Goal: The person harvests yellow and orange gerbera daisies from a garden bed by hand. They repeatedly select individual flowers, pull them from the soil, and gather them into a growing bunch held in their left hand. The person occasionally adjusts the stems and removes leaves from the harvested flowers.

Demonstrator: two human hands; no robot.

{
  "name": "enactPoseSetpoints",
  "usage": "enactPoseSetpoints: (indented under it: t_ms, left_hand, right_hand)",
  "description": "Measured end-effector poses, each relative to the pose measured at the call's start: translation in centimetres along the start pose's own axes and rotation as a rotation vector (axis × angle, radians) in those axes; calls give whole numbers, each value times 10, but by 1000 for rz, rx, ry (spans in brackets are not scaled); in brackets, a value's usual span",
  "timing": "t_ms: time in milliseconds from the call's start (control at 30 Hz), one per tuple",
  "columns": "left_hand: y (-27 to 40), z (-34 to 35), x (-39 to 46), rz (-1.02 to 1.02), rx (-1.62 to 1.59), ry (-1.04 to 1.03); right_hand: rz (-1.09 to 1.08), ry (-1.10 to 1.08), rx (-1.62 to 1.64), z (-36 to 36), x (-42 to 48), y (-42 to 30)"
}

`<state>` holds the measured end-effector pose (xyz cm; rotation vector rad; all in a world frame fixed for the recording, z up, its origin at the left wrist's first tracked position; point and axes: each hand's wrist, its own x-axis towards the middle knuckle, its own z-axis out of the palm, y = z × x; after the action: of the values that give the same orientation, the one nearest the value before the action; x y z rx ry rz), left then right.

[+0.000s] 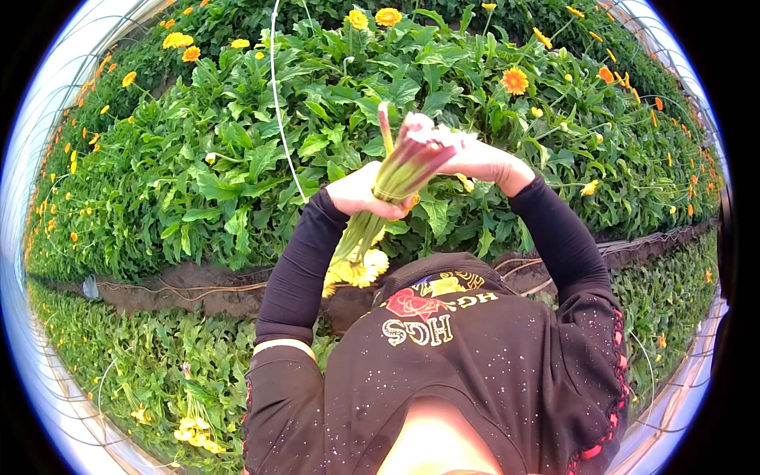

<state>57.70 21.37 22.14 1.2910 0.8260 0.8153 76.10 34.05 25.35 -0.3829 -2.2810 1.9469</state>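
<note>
My left hand (pixel 365 191) is closed around a bunch of yellow gerbera flowers (pixel 396 173), held by the stems. The cut, reddish stem ends point up and away from me, and the yellow heads hang down near my waist. A thin band circles the stems just above my thumb. My right hand (pixel 475 160) is at the far right side of the stem ends, touching or very close to them; its fingers are mostly hidden behind the bunch. One stem stands slightly apart from the others at the top left.
A leafy gerbera bed (pixel 237 148) with orange and yellow blooms spreads before me. A white curved rod (pixel 276 101) rises from it. A soil path with thin hoses (pixel 196 291) runs beside the bed. Behind, another bunch of yellow gerberas (pixel 198 432) lies on the plants at lower left.
</note>
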Motion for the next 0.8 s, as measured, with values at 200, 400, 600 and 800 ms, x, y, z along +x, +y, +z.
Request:
enactPoseSetpoints:
  t_ms: [200, 400, 600, 800]
  left_hand:
    - [-15, -2, 3, 8, -504, 81]
    - [-17, 1, 9, 33, -558, 41]
    - [-17, 2, 7, -56, -513, 70]
    - [-16, 4, 6, -61, -508, 96]
  right_hand:
    - [-7, 190, 407, 7, -2, 2]
    - [-35, 325, 1081, 11, 1, 1]
    - [74, 217, 937, -8, 0, -34]
    - [80, 339, 629, 1, 7, -45]
